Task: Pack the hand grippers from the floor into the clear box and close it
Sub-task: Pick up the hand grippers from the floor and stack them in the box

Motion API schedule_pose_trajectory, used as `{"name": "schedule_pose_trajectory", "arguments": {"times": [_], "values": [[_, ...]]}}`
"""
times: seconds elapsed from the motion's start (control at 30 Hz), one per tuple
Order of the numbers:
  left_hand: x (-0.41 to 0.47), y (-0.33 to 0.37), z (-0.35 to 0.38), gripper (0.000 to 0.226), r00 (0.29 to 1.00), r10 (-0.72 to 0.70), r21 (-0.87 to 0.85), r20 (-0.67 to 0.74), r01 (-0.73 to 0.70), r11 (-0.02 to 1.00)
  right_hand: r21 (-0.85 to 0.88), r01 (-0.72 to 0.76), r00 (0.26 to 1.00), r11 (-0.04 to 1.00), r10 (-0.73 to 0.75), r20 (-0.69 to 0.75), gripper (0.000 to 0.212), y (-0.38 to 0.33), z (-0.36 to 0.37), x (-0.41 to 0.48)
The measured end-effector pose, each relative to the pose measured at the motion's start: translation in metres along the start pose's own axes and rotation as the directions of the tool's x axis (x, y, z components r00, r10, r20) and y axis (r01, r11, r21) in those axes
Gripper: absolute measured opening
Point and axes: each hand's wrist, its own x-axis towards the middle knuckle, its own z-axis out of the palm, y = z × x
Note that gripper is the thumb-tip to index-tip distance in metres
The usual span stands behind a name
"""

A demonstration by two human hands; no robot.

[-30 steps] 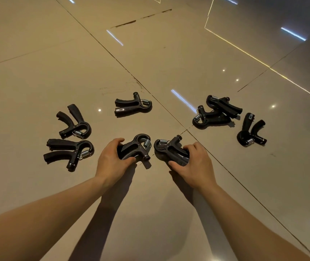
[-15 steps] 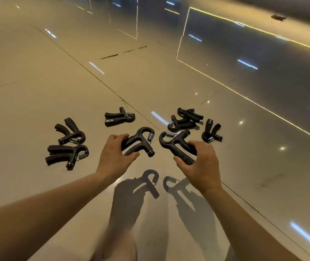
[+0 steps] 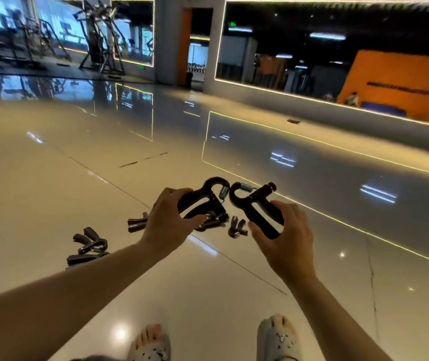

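So, my left hand (image 3: 167, 225) is wrapped round one black hand gripper (image 3: 203, 198), fingers (image 3: 182, 192) curled over the top handle and thumb under the lower one. My right hand (image 3: 285, 230) is clamped on a second hand gripper (image 3: 256, 204) the same way, its handles in my palm. Both are up off the floor (image 3: 52, 191), hooked heads pointing far and nearly touching, coil springs showing between them.

Loose grippers lie on the floor beyond and below my hands: a pair at near left (image 3: 89, 247), one (image 3: 136, 224) just left of my left hand, one partly hidden behind my left thumb (image 3: 212, 224), one small between my hands (image 3: 236, 227). My left forearm covers part of the left pair.

Grippers are matte black plastic, curved handles, metal springs. Floor is glossy beige tile, strong reflections. Grey perforated clogs (image 3: 278, 340) at the near edge. Mirror wall (image 3: 338, 56) and gym machines (image 3: 98, 40) far off, blurred.
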Motion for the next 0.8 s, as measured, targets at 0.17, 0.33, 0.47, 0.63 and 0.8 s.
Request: {"name": "schedule_pose_trajectory", "arguments": {"times": [0.17,0.33,0.47,0.63,0.8], "values": [[-0.045,0.09,-0.027,0.051,0.994,0.105,-0.105,0.042,-0.1,0.989,-0.072,0.037,0.994,0.997,-0.044,-0.099,0.056,-0.037,-0.11,-0.022],[-0.093,0.16,-0.035,0.048,0.99,0.097,-0.197,0.102,-0.075,0.977,-0.158,0.032,0.986,0.987,-0.057,-0.154,0.059,-0.064,-0.208,-0.061],[-0.132,0.215,-0.026,0.045,0.989,0.07,-0.286,0.128,-0.031,0.958,-0.262,0.017,0.982,0.965,-0.066,-0.18,0.059,-0.071,-0.275,-0.094],[-0.176,0.268,-0.004,0.048,0.973,0.142,-0.346,0.179,-0.073,0.935,-0.357,-0.07,0.974,0.932,-0.013,-0.225,0.06,-0.069,-0.343,-0.133],[-0.215,0.313,0.025,0.052,0.925,0.226,-0.411,0.307,-0.085,0.908,-0.444,-0.149,0.96,0.883,0.021,-0.279,0.058,-0.061,-0.404,-0.178]]}}
